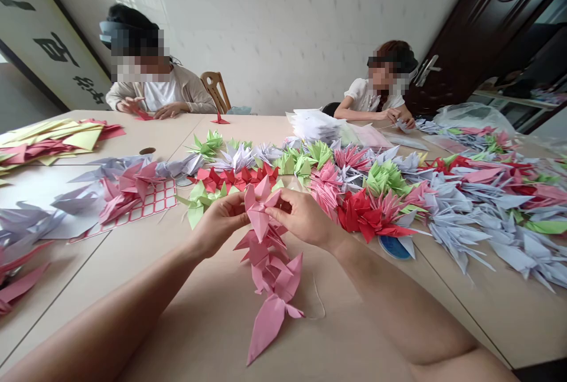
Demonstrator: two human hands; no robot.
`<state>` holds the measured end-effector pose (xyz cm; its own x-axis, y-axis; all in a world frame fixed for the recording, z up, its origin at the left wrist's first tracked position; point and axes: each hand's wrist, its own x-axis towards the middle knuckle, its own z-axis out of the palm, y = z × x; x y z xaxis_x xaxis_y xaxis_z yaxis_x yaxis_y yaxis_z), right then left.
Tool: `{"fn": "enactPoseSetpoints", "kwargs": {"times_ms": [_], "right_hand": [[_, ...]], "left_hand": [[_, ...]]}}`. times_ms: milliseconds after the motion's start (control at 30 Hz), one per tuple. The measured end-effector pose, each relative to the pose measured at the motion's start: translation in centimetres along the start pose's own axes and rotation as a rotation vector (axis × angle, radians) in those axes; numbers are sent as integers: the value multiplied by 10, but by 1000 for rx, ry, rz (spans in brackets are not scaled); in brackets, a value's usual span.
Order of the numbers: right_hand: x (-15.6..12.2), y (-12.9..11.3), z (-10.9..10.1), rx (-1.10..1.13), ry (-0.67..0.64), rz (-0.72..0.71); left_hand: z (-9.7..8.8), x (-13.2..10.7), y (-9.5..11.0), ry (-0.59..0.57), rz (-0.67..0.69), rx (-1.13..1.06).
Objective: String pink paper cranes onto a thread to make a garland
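A pink folded paper crane [261, 208] is held up between my two hands over the table. My left hand [225, 216] pinches its left side with thumb and fingertips. On its right side, my right hand [301, 216] closes thumb and fingers on the paper. Below the crane, a chain of pink paper cranes [270, 264] runs toward me, and the nearest one [268, 323] lies with a long wing pointing at me. A thin pale thread [322, 299] curls on the table to the right of the chain.
Red paper cranes [239, 178] and green ones [199, 199] lie just beyond my hands. Heaps of white-lilac, pink and green cranes [465, 199] cover the right side. Paper sheets [57, 140] lie far left. Two people [163, 92] [376, 98] sit across, handling paper.
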<state>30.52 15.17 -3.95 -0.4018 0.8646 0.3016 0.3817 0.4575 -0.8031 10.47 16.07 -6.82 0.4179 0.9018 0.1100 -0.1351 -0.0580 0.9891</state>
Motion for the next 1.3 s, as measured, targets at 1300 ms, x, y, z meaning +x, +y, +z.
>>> {"fn": "enactPoseSetpoints", "kwargs": {"times_ms": [1300], "right_hand": [[1,3,2,66,23,38]], "left_hand": [[2,-2,-2,54,-45,-9]]}}
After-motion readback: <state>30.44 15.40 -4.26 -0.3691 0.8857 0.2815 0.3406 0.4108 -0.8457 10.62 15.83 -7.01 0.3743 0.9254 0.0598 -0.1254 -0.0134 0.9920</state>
